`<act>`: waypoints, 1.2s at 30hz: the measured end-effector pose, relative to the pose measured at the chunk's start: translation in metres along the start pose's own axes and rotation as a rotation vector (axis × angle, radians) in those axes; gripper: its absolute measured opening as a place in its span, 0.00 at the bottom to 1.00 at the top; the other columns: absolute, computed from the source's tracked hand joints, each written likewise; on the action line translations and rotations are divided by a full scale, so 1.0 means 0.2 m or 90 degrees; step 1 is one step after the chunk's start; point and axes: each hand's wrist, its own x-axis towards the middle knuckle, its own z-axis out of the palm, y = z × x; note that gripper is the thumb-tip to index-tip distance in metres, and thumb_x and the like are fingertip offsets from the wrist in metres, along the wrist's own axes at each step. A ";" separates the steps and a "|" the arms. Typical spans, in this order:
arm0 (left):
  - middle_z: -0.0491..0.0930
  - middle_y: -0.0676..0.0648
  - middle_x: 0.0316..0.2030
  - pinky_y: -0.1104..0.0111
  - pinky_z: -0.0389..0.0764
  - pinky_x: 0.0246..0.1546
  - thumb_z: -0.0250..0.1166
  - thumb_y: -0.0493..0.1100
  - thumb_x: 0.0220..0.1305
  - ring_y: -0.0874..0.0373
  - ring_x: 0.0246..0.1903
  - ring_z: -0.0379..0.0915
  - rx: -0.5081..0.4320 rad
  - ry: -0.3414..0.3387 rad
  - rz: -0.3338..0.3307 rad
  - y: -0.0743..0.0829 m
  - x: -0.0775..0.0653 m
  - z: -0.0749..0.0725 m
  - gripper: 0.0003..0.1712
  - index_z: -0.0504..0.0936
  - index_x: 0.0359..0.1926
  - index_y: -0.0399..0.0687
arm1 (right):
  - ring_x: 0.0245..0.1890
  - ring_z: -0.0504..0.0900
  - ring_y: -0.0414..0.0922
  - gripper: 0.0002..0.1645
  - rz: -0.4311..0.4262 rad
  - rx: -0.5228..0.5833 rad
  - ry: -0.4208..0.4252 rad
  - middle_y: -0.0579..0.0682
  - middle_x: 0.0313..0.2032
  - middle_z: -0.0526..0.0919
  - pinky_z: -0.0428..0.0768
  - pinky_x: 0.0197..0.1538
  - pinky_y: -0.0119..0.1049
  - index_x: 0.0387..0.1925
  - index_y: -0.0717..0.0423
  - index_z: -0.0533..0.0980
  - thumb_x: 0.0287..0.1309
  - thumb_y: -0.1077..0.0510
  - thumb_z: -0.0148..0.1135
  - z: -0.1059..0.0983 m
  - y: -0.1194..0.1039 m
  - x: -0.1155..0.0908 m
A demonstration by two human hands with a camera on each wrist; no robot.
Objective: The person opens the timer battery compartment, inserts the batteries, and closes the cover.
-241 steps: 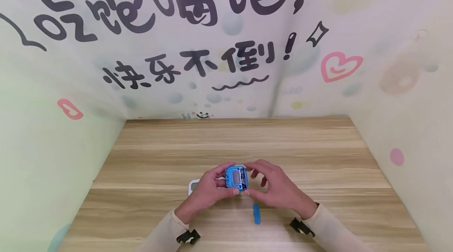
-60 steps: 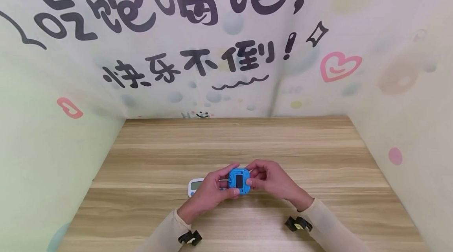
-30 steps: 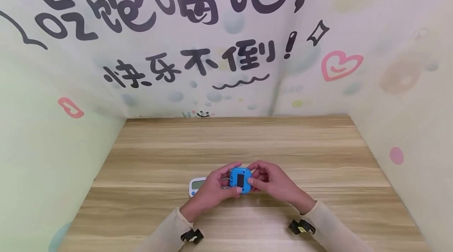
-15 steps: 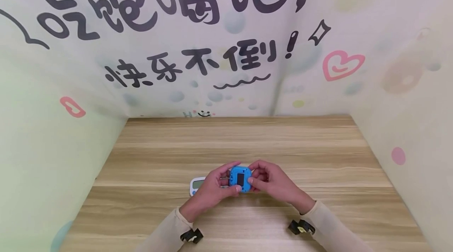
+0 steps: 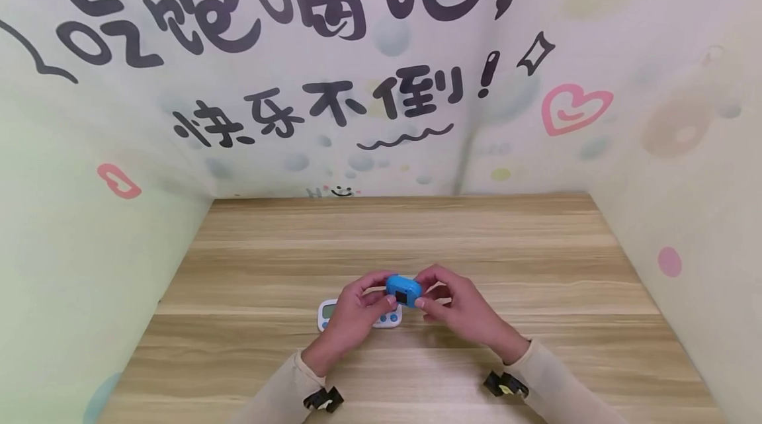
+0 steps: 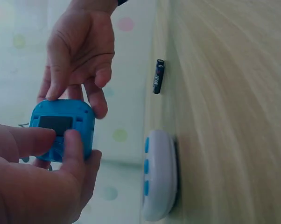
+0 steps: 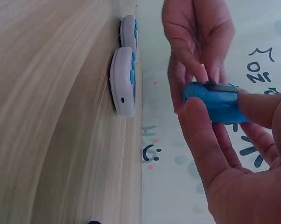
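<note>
Nearest are the person's beige sleeves (image 5: 276, 381); beyond them, both hands meet above the table (image 5: 309, 239), about midway between its left and right edges and well apart from its far edge. The left hand (image 5: 357, 315) pinches a blue handheld electronic device (image 5: 405, 282) between thumb and fingers; the right hand (image 5: 458, 308) pinches the opposite side, its other fingers curled in loosely. The device is off the table, tilted, with a black rectangular panel (image 6: 56, 123) showing on its face.

Just past and below the left hand, two white electronic gadgets (image 7: 122, 84) with blue buttons lie on the table, nearer its left edge than its right. A dark cylindrical battery (image 6: 158, 76) lies loose on the table, apart from them; the head view does not show it.

As for progress, the blue casing looks closed on the sides seen, so I judge the handling well along. Whether batteries sit inside cannot be told. Setting the device down is not yet done, and one battery remains outside it.
</note>
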 end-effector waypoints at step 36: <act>0.75 0.41 0.67 0.67 0.85 0.61 0.77 0.38 0.64 0.46 0.63 0.79 0.003 -0.087 0.051 0.02 0.00 0.01 0.38 0.74 0.73 0.47 | 0.46 0.82 0.42 0.42 -0.058 -0.180 -0.002 0.44 0.58 0.78 0.91 0.43 0.37 0.68 0.51 0.77 0.51 0.59 0.84 -0.05 -0.04 -0.02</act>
